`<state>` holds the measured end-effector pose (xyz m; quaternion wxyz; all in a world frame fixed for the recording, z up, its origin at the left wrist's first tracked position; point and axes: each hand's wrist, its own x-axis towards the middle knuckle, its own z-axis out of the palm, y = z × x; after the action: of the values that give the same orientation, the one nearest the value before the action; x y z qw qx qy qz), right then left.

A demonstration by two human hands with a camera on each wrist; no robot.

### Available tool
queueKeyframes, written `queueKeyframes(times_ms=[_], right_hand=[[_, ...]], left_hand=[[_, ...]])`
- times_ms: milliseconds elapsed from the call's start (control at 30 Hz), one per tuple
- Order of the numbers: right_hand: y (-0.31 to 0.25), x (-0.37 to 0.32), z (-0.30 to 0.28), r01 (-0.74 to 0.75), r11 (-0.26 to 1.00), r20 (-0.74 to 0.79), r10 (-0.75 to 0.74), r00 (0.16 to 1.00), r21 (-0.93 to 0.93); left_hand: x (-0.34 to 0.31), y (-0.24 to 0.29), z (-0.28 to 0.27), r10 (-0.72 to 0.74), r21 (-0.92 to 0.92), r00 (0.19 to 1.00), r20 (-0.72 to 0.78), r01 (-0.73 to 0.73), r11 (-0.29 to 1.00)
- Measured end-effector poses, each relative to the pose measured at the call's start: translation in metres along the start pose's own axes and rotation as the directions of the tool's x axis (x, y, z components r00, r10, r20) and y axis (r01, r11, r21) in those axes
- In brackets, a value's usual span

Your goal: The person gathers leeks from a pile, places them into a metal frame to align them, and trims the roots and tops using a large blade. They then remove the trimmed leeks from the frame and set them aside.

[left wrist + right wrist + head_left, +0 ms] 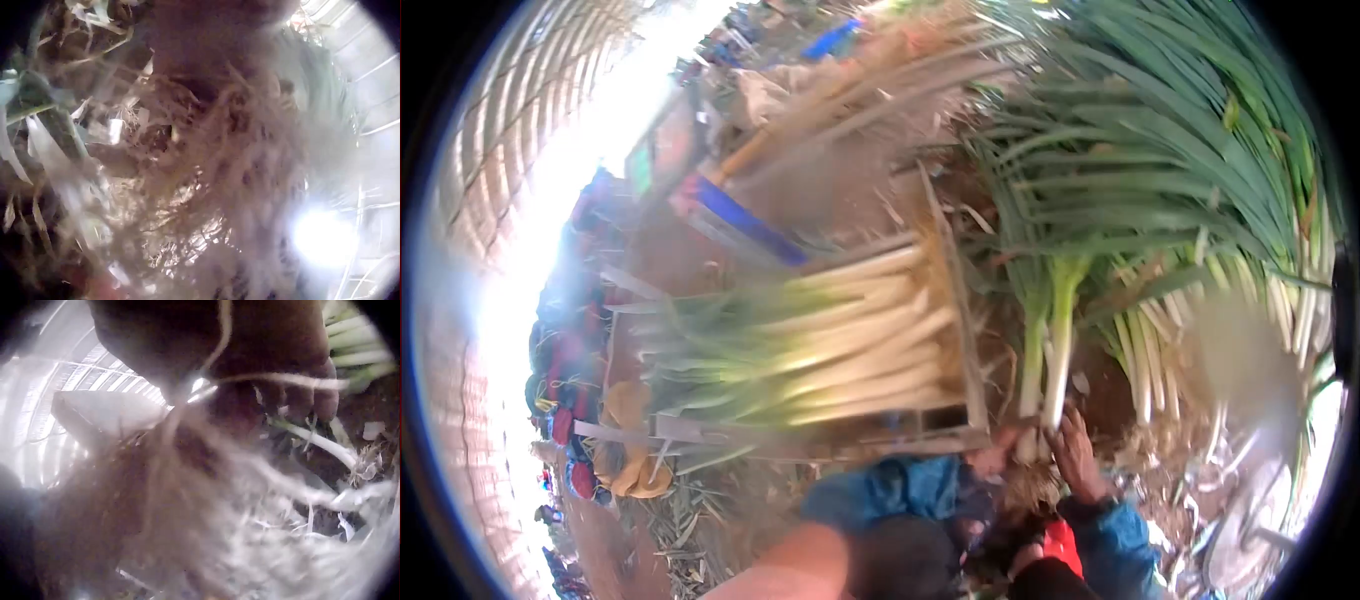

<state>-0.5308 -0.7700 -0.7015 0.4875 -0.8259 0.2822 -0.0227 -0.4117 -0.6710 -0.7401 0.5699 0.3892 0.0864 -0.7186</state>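
Two upright leeks, one with a bright white shank (1057, 365), stand at the lower middle of the head view, their shaggy roots pointing toward the person. My right hand (1082, 460) holds them from the right, low on the white ends. In the right wrist view its fingers (300, 394) curl over above blurred, hanging roots (169, 500). From the left, my blurred left hand (992, 455) grips the same root ends. The left wrist view shows that hand (219, 37) as a dark blur over a tangle of roots (231, 144).
A crate (972, 390) of leeks (870, 340) laid side by side stands left of the hands. More leeks (1145, 370) with long green leaves lie piled to the right. Peelings (690, 520) litter the soil. A round pale object (1248, 530) stands at the lower right.
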Motion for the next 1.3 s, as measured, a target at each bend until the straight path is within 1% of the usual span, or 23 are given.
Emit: queueKeyframes(times_ms=[33, 67, 100, 133, 167, 200, 233, 300, 333, 400, 600, 700, 767, 833, 867, 900, 933, 1000, 1033, 1167, 1200, 1233, 1300], right_hand=[[0.046, 0.005, 0.013, 0.273, 0.943, -0.002, -0.278, 0.961, -0.191], [0.051, 0.008, 0.011, 0.011, 0.975, -0.005, -0.010, 1.000, 0.222], [0.069, 0.001, 0.016, 0.464, 0.839, -0.315, -0.538, 0.782, -0.283], [0.052, 0.011, 0.019, 0.267, 0.749, -0.330, -0.069, 0.942, 0.607], [0.050, 0.036, 0.003, -0.079, 0.947, -0.105, 0.117, 0.988, 0.312], [0.051, 0.031, 0.000, -0.246, 0.917, -0.059, 0.278, 0.959, 0.315], [0.056, 0.062, 0.020, -0.086, 0.996, -0.169, 0.081, 0.982, -0.021], [0.069, 0.087, 0.042, 0.025, 0.988, -0.208, -0.057, 0.976, -0.151], [0.067, 0.101, 0.044, -0.072, 0.967, -0.117, 0.044, 0.992, -0.243], [0.081, 0.123, 0.060, -0.098, 0.890, -0.151, 0.033, 0.988, -0.446], [0.104, 0.148, 0.066, -0.330, 0.885, -0.220, 0.268, 0.938, -0.328], [0.123, 0.149, 0.056, -0.080, 0.997, -0.074, 0.082, 0.994, 0.022], [0.138, 0.123, 0.054, 0.098, 0.995, -0.083, -0.097, 0.992, 0.007], [0.126, 0.084, 0.040, 0.245, 0.965, 0.031, -0.249, 0.968, 0.095], [0.107, 0.059, 0.034, 0.062, 0.926, 0.121, -0.114, 0.986, 0.372], [0.088, 0.035, 0.027, -0.145, 0.790, 0.207, 0.023, 0.978, 0.596], [0.052, 0.020, 0.023, -0.339, 0.555, 0.259, 0.220, 0.940, 0.759], [0.019, 0.009, 0.018, -0.350, 0.470, 0.209, 0.326, 0.922, 0.810], [-0.007, 0.000, 0.005, -0.424, 0.458, 0.246, 0.398, 0.884, 0.781], [0.002, -0.004, -0.002, -0.521, -0.013, 0.511, 0.219, 0.831, 0.853], [0.000, -0.003, -0.006, -0.521, -0.024, 0.517, 0.164, 0.840, 0.853], [-0.002, -0.004, -0.011, -0.524, -0.035, 0.524, 0.111, 0.844, 0.851], [-0.007, -0.006, -0.023, -0.537, 0.080, 0.521, 0.157, 0.839, 0.840]], left_hand=[[-0.004, -0.002, -0.001, 0.012, 0.013, 1.000, -0.005, -0.012, 1.000], [-0.009, -0.003, -0.001, 0.017, 0.020, 1.000, -0.013, -0.017, 1.000], [-0.011, -0.001, -0.003, 0.014, 0.023, 1.000, -0.022, -0.014, 1.000], [-0.014, -0.003, -0.004, 0.008, 0.022, 1.000, -0.024, -0.008, 1.000], [-0.017, -0.001, -0.005, 0.008, 0.026, 1.000, -0.025, -0.007, 1.000], [-0.023, 0.001, -0.010, 0.015, 0.030, 0.999, -0.033, -0.014, 0.999], [-0.031, 0.004, -0.015, 0.020, 0.033, 0.999, -0.038, -0.019, 0.999], [-0.047, 0.005, -0.025, 0.018, 0.042, 0.998, -0.053, -0.015, 0.999], [-0.054, 0.005, -0.029, 0.007, 0.045, 0.998, -0.061, -0.004, 0.999], [-0.064, 0.005, -0.036, -0.005, 0.049, 0.997, -0.072, 0.008, 0.999], [-0.071, 0.006, -0.043, -0.044, 0.064, 0.996, -0.075, 0.049, 0.997], [-0.064, 0.006, -0.039, -0.065, 0.083, 0.996, -0.054, 0.069, 0.994], [-0.059, 0.006, -0.037, -0.077, 0.097, 0.997, -0.032, 0.080, 0.992], [-0.053, 0.002, -0.037, -0.091, 0.119, 0.996, -0.006, 0.091, 0.989], [-0.048, 0.003, -0.044, -0.096, 0.138, 0.995, 0.000, 0.095, 0.986], [-0.042, 0.001, -0.050, -0.097, 0.158, 0.995, 0.022, 0.092, 0.983], [-0.038, -0.001, -0.057, -0.107, 0.188, 0.994, 0.031, 0.100, 0.977], [-0.028, -0.004, -0.050, -0.139, 0.215, 0.989, 0.048, 0.126, 0.969], [-0.025, -0.002, -0.043, -0.159, 0.210, 0.986, 0.047, 0.146, 0.967], [-0.071, 0.021, 0.040, -0.293, 0.046, 0.956, 0.019, 0.292, 0.955], [-0.073, 0.023, 0.044, -0.352, 0.021, 0.936, 0.023, 0.351, 0.936], [-0.075, 0.022, 0.045, -0.323, 0.034, 0.944, 0.064, 0.321, 0.946], [-0.076, 0.016, 0.044, -0.261, 0.050, 0.953, 0.155, 0.257, 0.965]])
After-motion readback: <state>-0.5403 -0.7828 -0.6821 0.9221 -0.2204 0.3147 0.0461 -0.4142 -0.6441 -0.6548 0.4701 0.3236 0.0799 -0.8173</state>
